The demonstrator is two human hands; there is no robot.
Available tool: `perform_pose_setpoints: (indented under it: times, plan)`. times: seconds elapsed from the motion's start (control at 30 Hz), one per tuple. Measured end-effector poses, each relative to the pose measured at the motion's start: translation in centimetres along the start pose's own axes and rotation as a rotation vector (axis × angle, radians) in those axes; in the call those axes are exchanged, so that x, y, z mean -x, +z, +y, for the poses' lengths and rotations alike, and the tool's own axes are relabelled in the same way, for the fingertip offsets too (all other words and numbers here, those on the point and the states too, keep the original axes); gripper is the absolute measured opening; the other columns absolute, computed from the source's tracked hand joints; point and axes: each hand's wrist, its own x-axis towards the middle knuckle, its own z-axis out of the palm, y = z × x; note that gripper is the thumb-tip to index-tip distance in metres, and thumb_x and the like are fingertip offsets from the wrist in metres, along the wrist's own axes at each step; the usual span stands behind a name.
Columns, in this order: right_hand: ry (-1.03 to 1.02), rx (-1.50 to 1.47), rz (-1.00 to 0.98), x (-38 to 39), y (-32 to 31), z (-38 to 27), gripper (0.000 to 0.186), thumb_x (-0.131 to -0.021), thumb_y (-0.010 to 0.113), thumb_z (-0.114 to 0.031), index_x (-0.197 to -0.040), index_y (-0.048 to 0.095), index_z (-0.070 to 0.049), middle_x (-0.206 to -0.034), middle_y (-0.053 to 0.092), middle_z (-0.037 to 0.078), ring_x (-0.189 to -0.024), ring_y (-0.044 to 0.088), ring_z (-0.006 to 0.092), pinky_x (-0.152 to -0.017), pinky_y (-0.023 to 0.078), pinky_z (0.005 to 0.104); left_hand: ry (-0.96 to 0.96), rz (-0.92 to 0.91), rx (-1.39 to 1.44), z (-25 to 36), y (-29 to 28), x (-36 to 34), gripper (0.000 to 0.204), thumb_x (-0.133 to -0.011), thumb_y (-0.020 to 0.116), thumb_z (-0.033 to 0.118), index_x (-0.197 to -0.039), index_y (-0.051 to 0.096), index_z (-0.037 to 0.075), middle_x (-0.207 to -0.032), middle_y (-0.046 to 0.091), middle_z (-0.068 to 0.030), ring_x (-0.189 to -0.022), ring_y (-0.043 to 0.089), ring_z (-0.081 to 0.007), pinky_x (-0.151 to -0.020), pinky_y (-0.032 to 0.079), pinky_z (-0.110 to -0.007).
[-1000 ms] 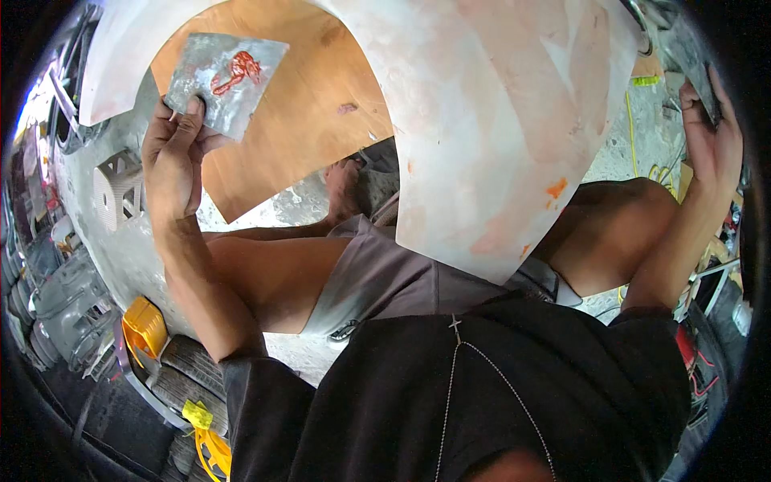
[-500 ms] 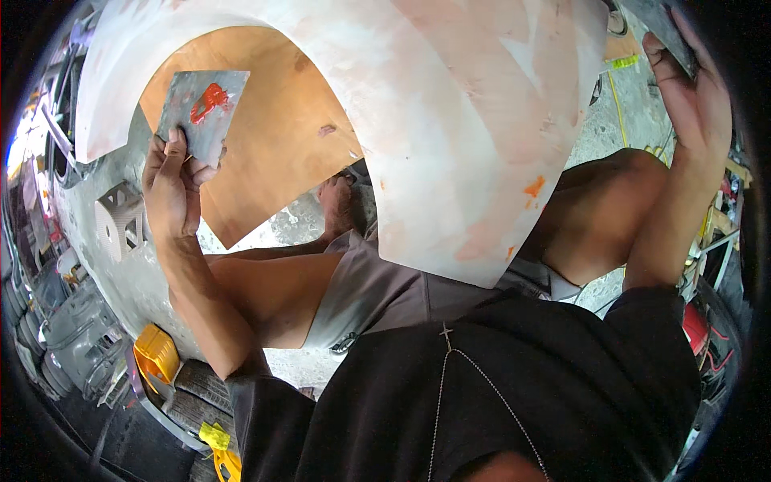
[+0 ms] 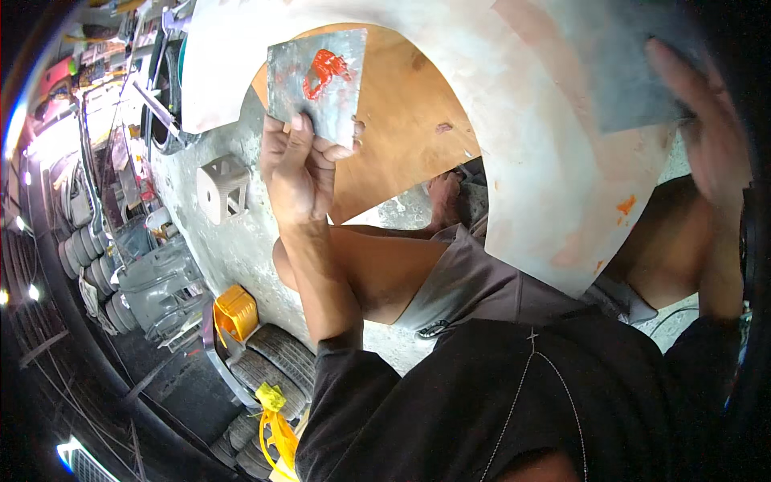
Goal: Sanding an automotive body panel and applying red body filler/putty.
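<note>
My left hand (image 3: 301,173) is closed on a thin grey flat plate (image 3: 289,72), thumb on top and fingers beneath. A dab of orange-red putty (image 3: 325,72) lies on that plate. At the far right, my right hand (image 3: 715,145) grips a grey flat spreader (image 3: 638,84), partly blurred, its blade over the upper right of a large curved white panel (image 3: 530,161). The panel resembles a car fender with a rounded arch cut-out. Pinkish patches and orange smears mark its surface, and its lower tip lies between my bent legs.
Behind the arch stands a brown board (image 3: 393,112). On the concrete floor to the left are a pale perforated stool-like piece (image 3: 222,190), a yellow container (image 3: 235,312), tyres (image 3: 281,353) and a yellow strap-like item (image 3: 277,430). Grey car parts (image 3: 165,281) pile up farther left.
The view has swung left, so everything sits farther right. My right hand has brought the spreader from beyond the panel's right edge to over the panel. My left hand keeps its plate raised.
</note>
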Motion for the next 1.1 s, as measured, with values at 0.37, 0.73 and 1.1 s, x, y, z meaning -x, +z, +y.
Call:
perform_pose_setpoints:
  times: [0.37, 0.73, 1.1]
  plan:
    - [-0.012, 0.048, -0.260, -0.5, 9.1, 0.6, 0.031, -0.092, 0.055, 0.001, -0.122, 0.053, 0.002, -0.109, 0.062, 0.009, -0.102, 0.058, 0.0141, -0.091, 0.046, 0.0301, 0.156, 0.025, -0.044, -1.2, 6.9, 2.4, 0.026, -0.097, 0.054, 0.005, -0.118, 0.040, -0.002, -0.101, 0.066, -0.0198, -0.082, 0.072, -0.0277, -0.068, 0.065, -0.039]
    - [-0.172, 0.244, -0.463, -0.8, 13.5, 1.0, 0.031, -0.086, 0.056, 0.000, -0.116, 0.056, 0.001, -0.103, 0.066, 0.015, -0.095, 0.065, 0.0231, -0.085, 0.048, 0.0334, 0.185, 0.069, 0.117, -1.0, 5.2, 3.1, 0.028, -0.096, 0.052, 0.000, -0.124, 0.047, 0.000, -0.116, 0.063, -0.0159, -0.096, 0.067, -0.0214, -0.080, 0.059, -0.035]
    - [-0.213, 0.331, 0.036, 0.9, 0.9, -3.4, 0.035, -0.080, 0.073, -0.004, -0.110, 0.057, 0.000, -0.100, 0.063, 0.010, -0.087, 0.059, 0.0147, -0.075, 0.048, 0.0281, -0.048, 0.483, -0.692, 1.0, -4.1, 3.2, 0.033, -0.091, 0.065, 0.006, -0.122, 0.055, -0.001, -0.099, 0.066, -0.0067, -0.092, 0.061, -0.0130, -0.082, 0.049, -0.027]
